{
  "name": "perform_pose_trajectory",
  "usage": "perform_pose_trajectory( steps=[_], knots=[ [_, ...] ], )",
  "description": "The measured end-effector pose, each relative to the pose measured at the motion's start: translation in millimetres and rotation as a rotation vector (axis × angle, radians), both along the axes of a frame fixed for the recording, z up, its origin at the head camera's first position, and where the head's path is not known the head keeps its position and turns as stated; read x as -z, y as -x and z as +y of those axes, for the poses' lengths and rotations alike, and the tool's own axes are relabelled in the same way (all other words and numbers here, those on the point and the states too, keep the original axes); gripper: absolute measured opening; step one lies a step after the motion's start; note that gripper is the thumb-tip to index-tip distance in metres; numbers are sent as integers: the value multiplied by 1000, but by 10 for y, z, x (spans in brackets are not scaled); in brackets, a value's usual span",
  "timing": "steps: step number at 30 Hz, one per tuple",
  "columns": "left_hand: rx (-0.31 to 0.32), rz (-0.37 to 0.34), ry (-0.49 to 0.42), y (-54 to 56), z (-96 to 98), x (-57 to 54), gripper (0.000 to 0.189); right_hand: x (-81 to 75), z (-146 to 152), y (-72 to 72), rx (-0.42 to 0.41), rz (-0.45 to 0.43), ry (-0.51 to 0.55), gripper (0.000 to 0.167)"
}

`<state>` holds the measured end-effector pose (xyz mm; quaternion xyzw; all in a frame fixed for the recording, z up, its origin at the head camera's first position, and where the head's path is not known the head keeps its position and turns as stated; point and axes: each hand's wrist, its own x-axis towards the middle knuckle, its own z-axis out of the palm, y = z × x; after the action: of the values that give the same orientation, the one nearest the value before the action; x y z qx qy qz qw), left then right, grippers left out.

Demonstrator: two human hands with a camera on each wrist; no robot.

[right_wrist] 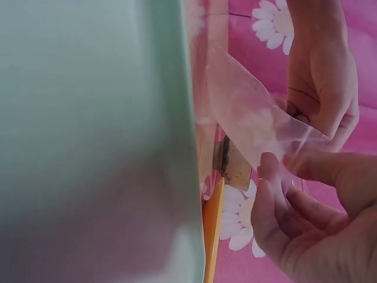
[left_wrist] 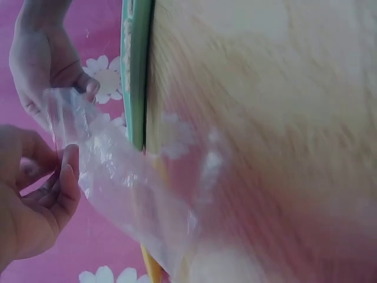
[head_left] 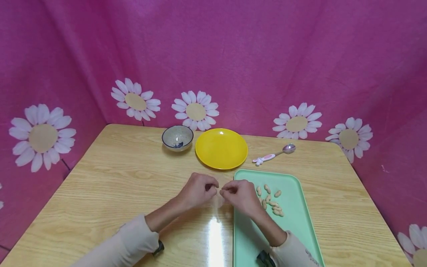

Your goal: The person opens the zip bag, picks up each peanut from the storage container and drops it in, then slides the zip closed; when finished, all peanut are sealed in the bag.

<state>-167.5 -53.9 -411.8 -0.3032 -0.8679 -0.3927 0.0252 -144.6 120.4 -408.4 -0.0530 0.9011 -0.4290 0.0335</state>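
A clear plastic bag point(left_wrist: 126, 171) hangs between my two hands above the wooden table. My left hand point(head_left: 199, 190) pinches one side of its upper edge between thumb and fingers. The other side of that edge is pinched by my right hand point(head_left: 241, 195), which is over the left rim of the green tray point(head_left: 283, 237). In the head view the bag is so see-through that it barely shows; both wrist views show it dangling, thin and wrinkled. Several unshelled peanuts point(head_left: 274, 204) lie in the tray, beside my right hand and partly hidden by it.
Behind my hands stands a yellow plate point(head_left: 221, 149), with a small dark-rimmed bowl point(head_left: 178, 138) to its left. A spoon point(head_left: 274, 154) with a white-and-pink rabbit handle lies to the plate's right. A pink curtain with daisies point(head_left: 196, 111) borders the table point(head_left: 126, 170).
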Motion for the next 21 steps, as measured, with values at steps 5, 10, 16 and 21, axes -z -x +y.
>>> perform_pose_trajectory(
  steps=[5, 10, 16, 21],
  knots=[
    [48, 34, 57, 21, -52, 3, 7, 11, 42, 30, -7, -51, -38, 12],
    [83, -21, 130, 30, -125, -15, 20, 21, 105, 52, -50, -104, -20, 21],
    [123, 53, 251, 39, -157, 7, 51, 30, 156, 72, -92, -100, -4, 30],
    [153, 37, 195, 49, -121, 99, 61, 48, 166, 93, -149, -103, 28, 36]
  ],
)
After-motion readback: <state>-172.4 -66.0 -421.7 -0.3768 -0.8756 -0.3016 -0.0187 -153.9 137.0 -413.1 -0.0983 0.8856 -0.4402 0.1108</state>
